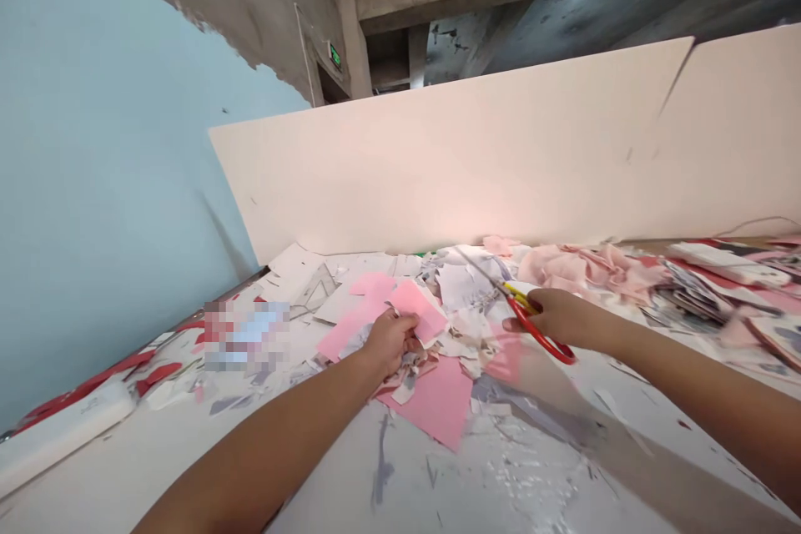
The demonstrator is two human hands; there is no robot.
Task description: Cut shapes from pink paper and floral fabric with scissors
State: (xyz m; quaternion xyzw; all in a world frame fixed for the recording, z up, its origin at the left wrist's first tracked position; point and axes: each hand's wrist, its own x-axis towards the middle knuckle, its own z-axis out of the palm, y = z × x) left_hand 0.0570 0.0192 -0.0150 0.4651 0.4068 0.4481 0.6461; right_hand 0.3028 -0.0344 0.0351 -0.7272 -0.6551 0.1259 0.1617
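Observation:
My left hand (391, 342) grips a bunch of crumpled paper scraps (406, 367) in the middle of the table. A pink paper sheet (435, 405) lies beneath it, and another pink piece (416, 309) touches its fingers. My right hand (556, 317) is shut on the red-handled scissors (538, 334), whose long blades point up and left over a heap of white paper scraps (460, 288). The blade tips lie among the scraps. Each hand hides part of the paper under it.
Pink crumpled fabric or paper (588, 271) and stacked printed sheets (688, 292) lie at the far right. A tall white board (450, 175) stands along the table's back edge. A pale blue wall (93, 183) rises at left, and a pixelated patch (244, 334) covers part of the table.

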